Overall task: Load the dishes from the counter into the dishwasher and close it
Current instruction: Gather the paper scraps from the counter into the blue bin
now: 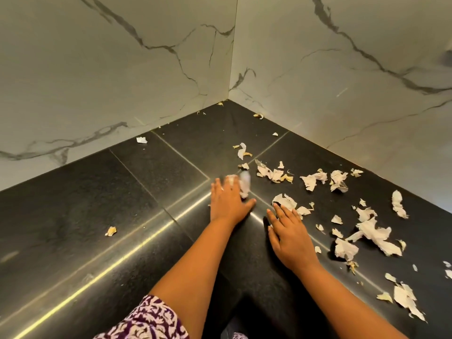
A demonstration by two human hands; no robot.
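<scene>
Our left hand [228,201] lies palm down on the dark stone counter [97,216], fingers reaching forward and spread, thumb out to the side. The fingertips are blurred, and they rest on a small whitish clump [244,184] of papery scraps. Our right hand [292,238] is flat on the counter just beside it, fingers straight and slightly apart (nothing pinched or held), their tips touching a pale torn scrap [285,200]. The counter fills the lower part of the view and runs into a corner under two marble-veined walls [122,69]. More torn scraps [374,234] lie scattered to the right of our hands, and one yellowish piece [111,231] sits well apart on the left. A purple-and-white patterned sleeve [151,319] shows at the bottom edge.
</scene>
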